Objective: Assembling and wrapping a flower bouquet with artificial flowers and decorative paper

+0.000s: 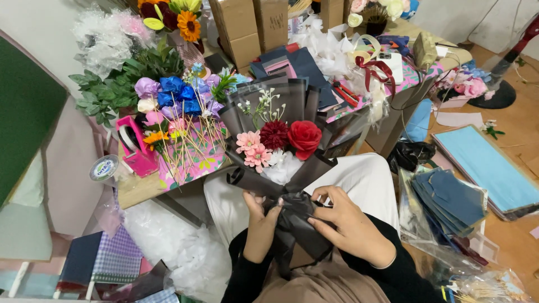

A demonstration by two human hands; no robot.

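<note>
A bouquet (278,140) wrapped in black paper rests upright on my lap, holding a red rose, a dark red flower, pink flowers and small white sprigs. A black ribbon (295,210) runs around its narrow waist. My left hand (259,221) grips the wrapped stem from the left, fingers curled on the ribbon. My right hand (345,224) pinches the ribbon from the right, thumb and fingers closed on it.
A low table (137,191) ahead carries loose blue, purple and pink flowers on sticks, green leaves, a pink tape dispenser (135,148), scissors and cardboard boxes. Stacks of blue wrapping sheets (449,196) lie on the floor to the right. White tissue is heaped at lower left.
</note>
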